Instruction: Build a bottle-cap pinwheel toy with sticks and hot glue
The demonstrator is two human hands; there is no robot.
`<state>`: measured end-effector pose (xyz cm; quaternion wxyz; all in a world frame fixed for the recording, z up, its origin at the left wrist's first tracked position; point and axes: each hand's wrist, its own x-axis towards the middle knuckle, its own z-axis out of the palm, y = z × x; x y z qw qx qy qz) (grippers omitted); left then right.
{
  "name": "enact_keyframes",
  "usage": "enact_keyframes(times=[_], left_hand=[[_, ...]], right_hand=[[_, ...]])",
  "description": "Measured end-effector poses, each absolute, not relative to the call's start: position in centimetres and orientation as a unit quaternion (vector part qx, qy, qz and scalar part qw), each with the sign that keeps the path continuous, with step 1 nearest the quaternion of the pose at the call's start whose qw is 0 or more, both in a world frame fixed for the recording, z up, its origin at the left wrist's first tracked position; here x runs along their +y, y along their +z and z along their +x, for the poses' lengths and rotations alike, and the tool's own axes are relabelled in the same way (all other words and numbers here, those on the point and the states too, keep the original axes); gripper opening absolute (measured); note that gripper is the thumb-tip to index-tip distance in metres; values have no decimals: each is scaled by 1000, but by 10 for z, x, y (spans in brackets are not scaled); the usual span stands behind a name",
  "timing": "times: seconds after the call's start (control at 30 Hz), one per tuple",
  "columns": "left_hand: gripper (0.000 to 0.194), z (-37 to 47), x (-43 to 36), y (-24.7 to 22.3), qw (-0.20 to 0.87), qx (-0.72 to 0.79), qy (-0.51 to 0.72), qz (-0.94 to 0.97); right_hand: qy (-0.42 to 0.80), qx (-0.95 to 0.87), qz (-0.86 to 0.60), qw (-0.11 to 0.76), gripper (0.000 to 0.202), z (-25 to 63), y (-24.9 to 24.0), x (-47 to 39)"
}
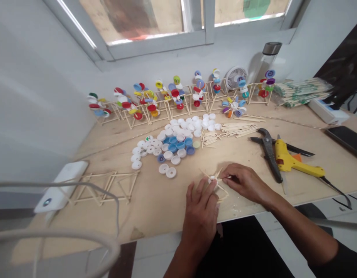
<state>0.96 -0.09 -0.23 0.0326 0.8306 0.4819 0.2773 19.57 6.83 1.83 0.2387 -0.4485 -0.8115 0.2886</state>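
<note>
A white bottle cap (212, 179) with several thin wooden sticks fanning out from it lies near the table's front edge. The fingers of my left hand (202, 204) press on the cap and hold it against the tabletop, partly covering it. On the cap's right side, my right hand (243, 180) pinches a thin wooden stick (225, 177) whose end points at the cap. A bent pair of joined sticks (224, 191) sticks out below it. Past my hands lies a pile of loose bottle caps (180, 144), mostly white with some blue.
Several pinwheels of coloured caps on stick frames (174, 102) line the wall. Cut sticks (239, 129) lie behind my hands. To the right are black-handled cutters (269, 154), a yellow glue gun (296, 162) and a phone (347, 141). A stick frame (104, 189) and white power strip (62, 185) sit left.
</note>
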Motion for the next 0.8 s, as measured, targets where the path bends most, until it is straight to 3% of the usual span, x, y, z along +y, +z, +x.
enact_keyframes(times=[0.33,0.57,0.7,0.8], left_hand=[[19,11,-4,-2,3,470,285,835],[20,8,-5,1,27,462,301,834],[24,6,-13,12,84,471,369,797],[20,7,-30,25,209,492,410,739]], right_hand=[[290,-804,-452,256,13,196,18,63],[209,-721,-541,379,15,221,15,39],[212,-689,-551,419,15,220,22,12],[265,-684,-523,434,15,202,32,-12]])
